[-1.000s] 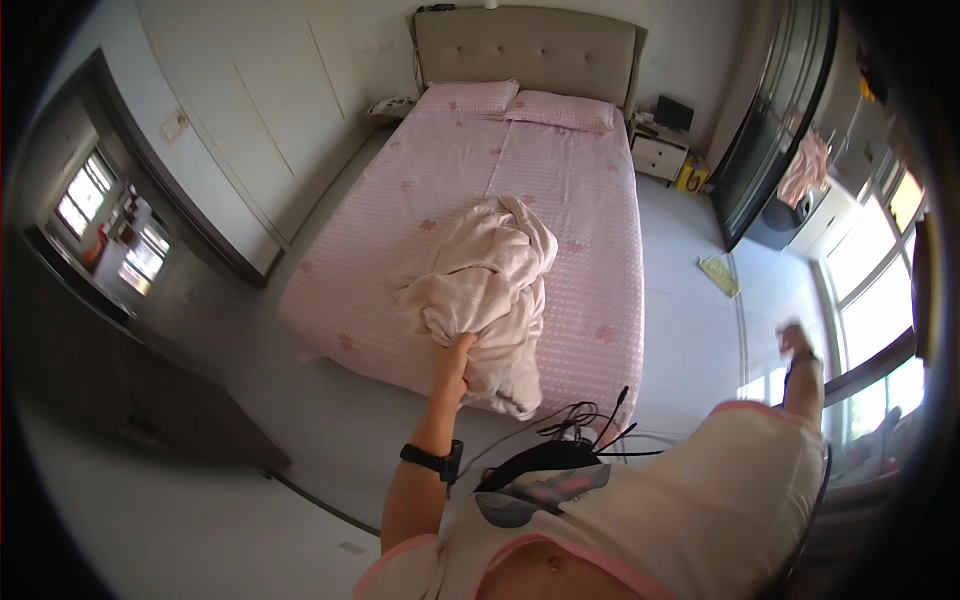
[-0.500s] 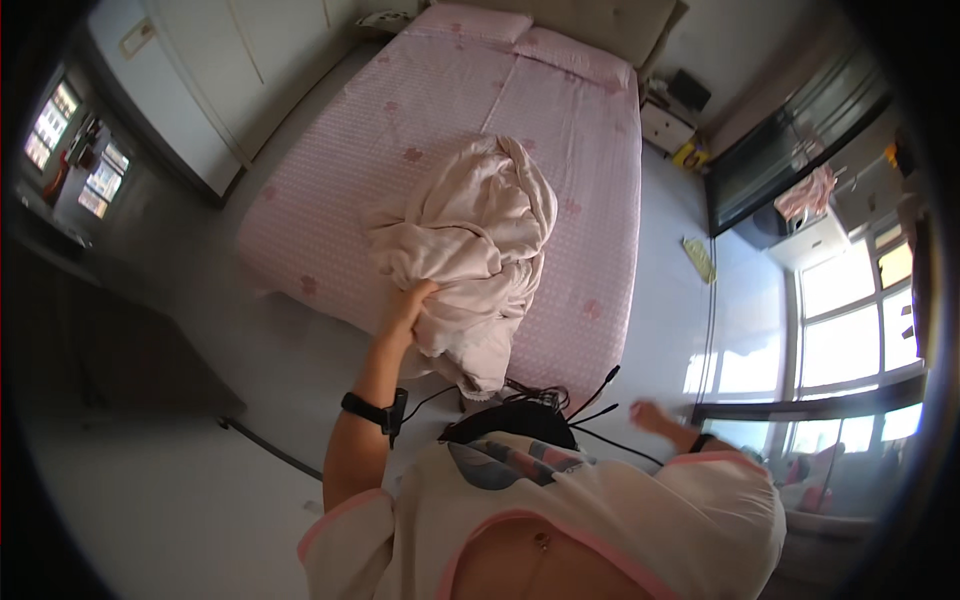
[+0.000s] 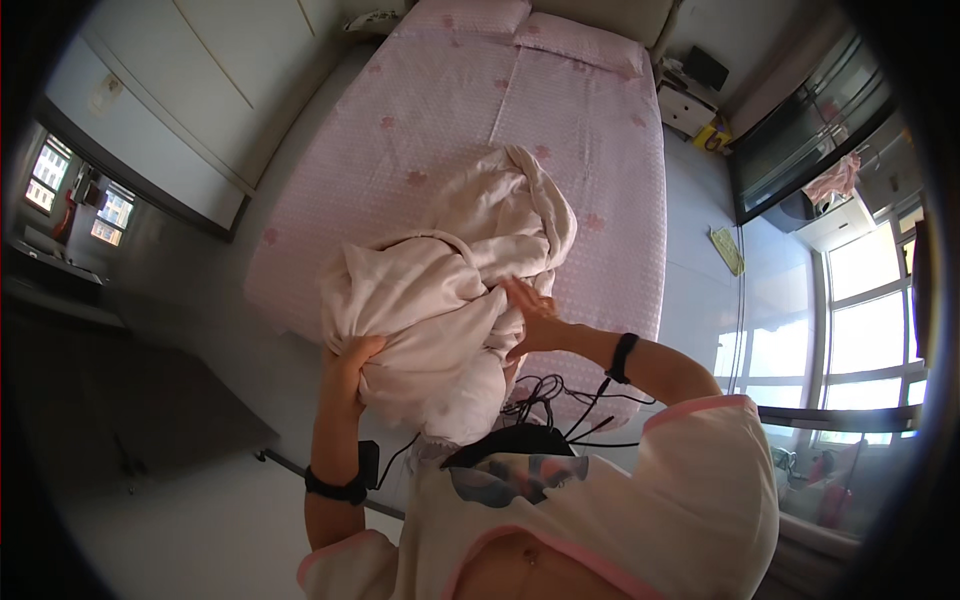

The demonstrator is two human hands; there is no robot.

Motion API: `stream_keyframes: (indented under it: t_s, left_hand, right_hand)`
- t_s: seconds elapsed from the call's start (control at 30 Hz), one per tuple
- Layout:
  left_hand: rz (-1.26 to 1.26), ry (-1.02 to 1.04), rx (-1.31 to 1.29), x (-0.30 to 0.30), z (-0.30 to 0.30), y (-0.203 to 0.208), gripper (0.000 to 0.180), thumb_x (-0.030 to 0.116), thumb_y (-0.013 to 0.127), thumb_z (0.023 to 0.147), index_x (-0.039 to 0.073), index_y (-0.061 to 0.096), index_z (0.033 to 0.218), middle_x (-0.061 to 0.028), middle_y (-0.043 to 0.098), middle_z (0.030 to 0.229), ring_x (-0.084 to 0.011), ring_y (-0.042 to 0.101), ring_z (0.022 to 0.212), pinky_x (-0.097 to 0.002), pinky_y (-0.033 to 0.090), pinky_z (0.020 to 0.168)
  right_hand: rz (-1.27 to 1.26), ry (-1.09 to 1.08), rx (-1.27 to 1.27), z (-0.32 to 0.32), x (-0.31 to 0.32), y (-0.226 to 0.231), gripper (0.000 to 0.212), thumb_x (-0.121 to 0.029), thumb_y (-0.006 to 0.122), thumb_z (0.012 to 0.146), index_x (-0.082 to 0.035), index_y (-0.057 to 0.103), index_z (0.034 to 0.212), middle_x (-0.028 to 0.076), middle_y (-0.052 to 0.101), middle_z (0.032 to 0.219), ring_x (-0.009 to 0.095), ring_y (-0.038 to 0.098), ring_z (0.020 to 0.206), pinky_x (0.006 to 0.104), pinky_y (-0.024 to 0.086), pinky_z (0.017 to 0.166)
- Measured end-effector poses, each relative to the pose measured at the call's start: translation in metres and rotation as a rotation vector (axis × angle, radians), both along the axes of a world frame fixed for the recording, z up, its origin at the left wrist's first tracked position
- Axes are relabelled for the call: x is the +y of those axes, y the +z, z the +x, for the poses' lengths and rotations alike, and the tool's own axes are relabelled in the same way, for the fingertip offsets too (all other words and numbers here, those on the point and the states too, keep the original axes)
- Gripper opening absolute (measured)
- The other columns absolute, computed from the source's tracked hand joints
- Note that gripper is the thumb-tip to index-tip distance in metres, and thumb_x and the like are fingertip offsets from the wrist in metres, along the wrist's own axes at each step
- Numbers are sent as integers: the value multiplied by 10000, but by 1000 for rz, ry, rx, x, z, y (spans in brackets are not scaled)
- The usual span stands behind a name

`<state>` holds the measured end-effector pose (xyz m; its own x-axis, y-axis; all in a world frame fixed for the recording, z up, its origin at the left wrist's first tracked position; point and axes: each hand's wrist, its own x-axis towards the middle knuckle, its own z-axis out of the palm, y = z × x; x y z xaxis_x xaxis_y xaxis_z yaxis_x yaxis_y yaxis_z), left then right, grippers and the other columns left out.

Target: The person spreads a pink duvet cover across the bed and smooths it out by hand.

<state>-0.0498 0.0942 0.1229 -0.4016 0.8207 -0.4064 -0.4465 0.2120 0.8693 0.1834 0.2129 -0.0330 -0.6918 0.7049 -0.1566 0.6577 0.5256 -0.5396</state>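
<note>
A bunched pale pink-beige blanket [image 3: 430,290] lies in a heap over the foot of the bed, its near end hanging toward my body. My left hand [image 3: 352,365] grips its left near edge, thumb on top and fingers hidden beneath the folds. On the right side of the heap rests my right hand [image 3: 530,315], fingers stretched across the cloth and slightly blurred. A whitish part [image 3: 465,405] of the bundle sags between my arms. Black bands circle both my wrists.
Under the blanket is a bed [image 3: 610,260] with a pink patterned cover and two pink pillows [image 3: 580,42]. Black cables [image 3: 545,395] tangle at my waist. A wardrobe [image 3: 190,110] stands left, a white nightstand [image 3: 685,108] at back right. A yellow-green item [image 3: 727,250] lies on the floor.
My right hand has come from the right side onto the blanket. My left hand has moved left and nearer, spreading the cloth's left part that way.
</note>
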Motion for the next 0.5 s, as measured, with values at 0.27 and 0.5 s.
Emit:
stream_keyframes:
  t_s: [0.27,0.5]
  left_hand:
    - [116,-64,95,120,-101,65,254,94,527,626,31,508,872,-77,533,795,-182,522,723,-280,449,620]
    - [1053,-36,389,193,-133,270,333,175,578,633,-1,439,880,-104,498,806,-191,511,716,-274,453,614]
  right_hand:
    - [210,-420,576,-45,150,72,454,-123,616,608,-52,444,1022,145,516,918,230,524,812,300,430,675]
    - [1188,-539,854,-30,170,357,242,-1,508,594,-25,494,835,119,542,746,158,499,699,270,398,610]
